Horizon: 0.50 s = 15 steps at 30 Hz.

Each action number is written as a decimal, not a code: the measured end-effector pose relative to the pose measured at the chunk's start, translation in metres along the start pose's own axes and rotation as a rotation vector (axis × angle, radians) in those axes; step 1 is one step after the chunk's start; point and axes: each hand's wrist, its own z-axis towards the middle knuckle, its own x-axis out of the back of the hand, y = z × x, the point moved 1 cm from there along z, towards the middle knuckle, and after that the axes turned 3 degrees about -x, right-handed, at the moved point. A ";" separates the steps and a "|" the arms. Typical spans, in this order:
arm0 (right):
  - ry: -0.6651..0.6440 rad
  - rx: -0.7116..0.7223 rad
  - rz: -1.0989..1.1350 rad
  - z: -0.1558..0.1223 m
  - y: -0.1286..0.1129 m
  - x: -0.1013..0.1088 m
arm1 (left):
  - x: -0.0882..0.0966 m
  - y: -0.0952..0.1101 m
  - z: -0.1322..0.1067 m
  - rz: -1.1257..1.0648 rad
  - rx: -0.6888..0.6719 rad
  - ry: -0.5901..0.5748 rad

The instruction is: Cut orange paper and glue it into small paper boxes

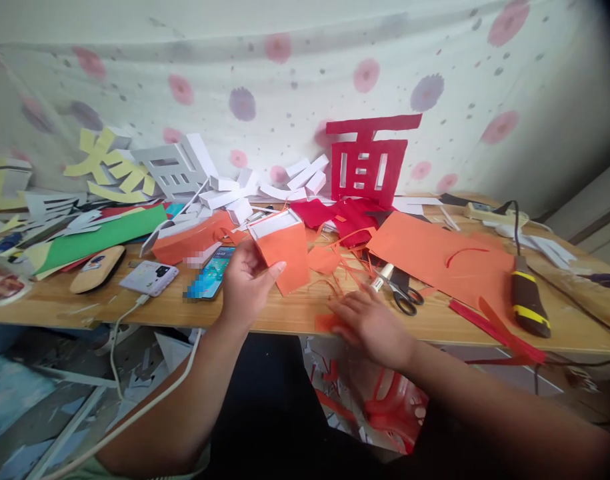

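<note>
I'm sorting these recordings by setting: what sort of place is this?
Probably a home or small workshop, at a craft table: a red cut-out character stands before the dotted wall cloth, scissors lie beside orange paper, and the left hand holds an orange-covered piece.

The held piece (285, 257) is orange with a white end; the right-hand sheet (429, 250), orange; the far cut-out character (373, 175), deep red; the far cloth (299, 100), white with pink and purple blooms (grey specks between).
</note>
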 end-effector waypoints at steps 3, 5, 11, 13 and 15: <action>0.057 -0.112 -0.020 0.023 0.022 0.010 | 0.007 -0.003 -0.006 -0.031 0.044 -0.071; 0.056 -0.147 -0.034 0.045 0.035 0.011 | 0.009 -0.006 -0.012 -0.048 0.085 -0.131; -0.032 -0.191 0.021 0.099 0.044 -0.009 | 0.013 -0.009 -0.025 -0.062 0.179 -0.263; -0.017 -0.245 0.081 0.106 0.043 -0.014 | 0.015 -0.011 -0.026 -0.070 0.194 -0.284; 0.031 -0.304 0.167 0.108 0.044 -0.013 | 0.018 -0.012 -0.026 -0.082 0.195 -0.289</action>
